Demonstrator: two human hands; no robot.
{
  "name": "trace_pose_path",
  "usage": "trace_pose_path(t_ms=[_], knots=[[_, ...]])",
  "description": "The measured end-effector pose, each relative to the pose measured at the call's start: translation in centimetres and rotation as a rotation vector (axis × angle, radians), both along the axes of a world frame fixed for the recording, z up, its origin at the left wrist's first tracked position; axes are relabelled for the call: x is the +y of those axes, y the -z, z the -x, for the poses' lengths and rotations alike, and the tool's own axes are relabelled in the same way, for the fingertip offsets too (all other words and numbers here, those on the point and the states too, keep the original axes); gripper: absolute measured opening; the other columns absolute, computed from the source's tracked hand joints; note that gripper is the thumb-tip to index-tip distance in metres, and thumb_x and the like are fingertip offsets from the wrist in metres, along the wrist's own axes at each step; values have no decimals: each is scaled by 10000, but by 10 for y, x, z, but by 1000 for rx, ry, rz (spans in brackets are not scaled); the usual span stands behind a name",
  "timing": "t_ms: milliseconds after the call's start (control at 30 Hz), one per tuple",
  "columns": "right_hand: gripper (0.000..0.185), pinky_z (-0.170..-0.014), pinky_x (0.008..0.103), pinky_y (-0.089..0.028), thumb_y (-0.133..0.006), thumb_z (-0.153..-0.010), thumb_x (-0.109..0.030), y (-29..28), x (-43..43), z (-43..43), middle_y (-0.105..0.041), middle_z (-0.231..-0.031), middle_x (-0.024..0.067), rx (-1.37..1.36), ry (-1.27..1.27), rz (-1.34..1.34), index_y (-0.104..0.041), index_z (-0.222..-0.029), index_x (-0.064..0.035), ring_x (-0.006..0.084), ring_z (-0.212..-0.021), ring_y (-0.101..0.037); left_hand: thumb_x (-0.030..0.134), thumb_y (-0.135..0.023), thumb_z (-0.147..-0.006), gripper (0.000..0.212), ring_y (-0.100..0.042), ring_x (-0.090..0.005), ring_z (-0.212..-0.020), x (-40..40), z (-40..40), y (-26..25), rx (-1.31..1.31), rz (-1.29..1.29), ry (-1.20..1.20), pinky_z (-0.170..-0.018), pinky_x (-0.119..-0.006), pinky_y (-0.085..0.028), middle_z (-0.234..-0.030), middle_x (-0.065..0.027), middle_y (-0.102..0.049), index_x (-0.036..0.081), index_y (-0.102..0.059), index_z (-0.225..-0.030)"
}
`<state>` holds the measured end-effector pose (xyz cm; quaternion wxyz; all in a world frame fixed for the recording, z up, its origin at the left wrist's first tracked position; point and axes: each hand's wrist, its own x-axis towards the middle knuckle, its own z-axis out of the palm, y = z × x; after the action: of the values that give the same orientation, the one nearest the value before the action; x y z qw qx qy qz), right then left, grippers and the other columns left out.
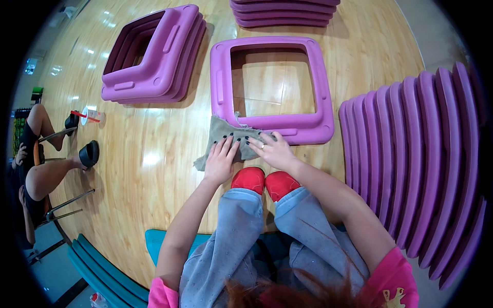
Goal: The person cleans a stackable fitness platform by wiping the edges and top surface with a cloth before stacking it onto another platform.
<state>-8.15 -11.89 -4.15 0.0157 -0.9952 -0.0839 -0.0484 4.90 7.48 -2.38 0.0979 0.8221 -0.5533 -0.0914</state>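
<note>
A purple plastic square frame (325, 96) with an open centre lies on the wood floor before me. A frayed grey-green cloth (219, 129) drapes over its near left corner and hides that part. My left hand (220, 161) rests on the cloth, its fingers spread and pressing it. My right hand (275, 152), with a ring, holds the cloth against the frame's near edge; its fingertips partly meet the rim. Both hands are close together, just beyond my red shoes (248, 180).
Purple frames are stacked at the upper left (181, 57) and at the top (285, 15). A long purple stack (408, 161) stands at right. Teal plastic pieces (104, 265) lie at lower left. A seated person's leg (54, 177) and a plastic cup (90, 115) with red straw are at left.
</note>
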Motion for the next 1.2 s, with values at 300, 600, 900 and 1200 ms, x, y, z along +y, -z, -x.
trace_pose_path(t_ms=[300, 600, 900, 1200], knots=[[368, -873, 428, -387, -505, -827, -181, 3, -29, 39, -497, -1336, -65, -108, 122, -12, -610, -1180, -185, 208, -1149, -493, 77, -650, -663, 659, -433, -304, -1181, -49, 9, -12, 71, -1, 97, -1001, -418, -373, -1294, -133, -439, 135, -467, -1294], [360, -840, 443, -372, -572, -740, -149, -5, -77, 101, -590, -1196, -77, -185, 422, -107, -648, -1087, -209, 213, -1030, -518, 133, -605, -726, 544, -453, -287, -1160, -90, 27, -19, 115, -46, 271, -992, -381, -373, -1226, -105, -510, 87, -504, -1259], [542, -946, 572, -314, -626, -666, -269, -12, -43, 88, -491, -1284, 66, -168, 490, -30, -571, -1167, -72, 289, -1179, -425, 254, -573, -773, 515, -378, -216, -1295, -69, 25, 6, -52, -77, 265, -1104, -447, -240, -1314, -69, -481, 65, -511, -1249], [526, -978, 630, -272, -609, -719, -298, -13, -6, 41, -455, -1297, 87, -69, 457, -174, -529, -1183, -63, 287, -1249, -375, 309, -536, -794, 541, -357, -229, -1320, -21, 2, 13, -62, -141, 120, -1122, -466, -208, -1345, -96, -471, 53, -504, -1269]])
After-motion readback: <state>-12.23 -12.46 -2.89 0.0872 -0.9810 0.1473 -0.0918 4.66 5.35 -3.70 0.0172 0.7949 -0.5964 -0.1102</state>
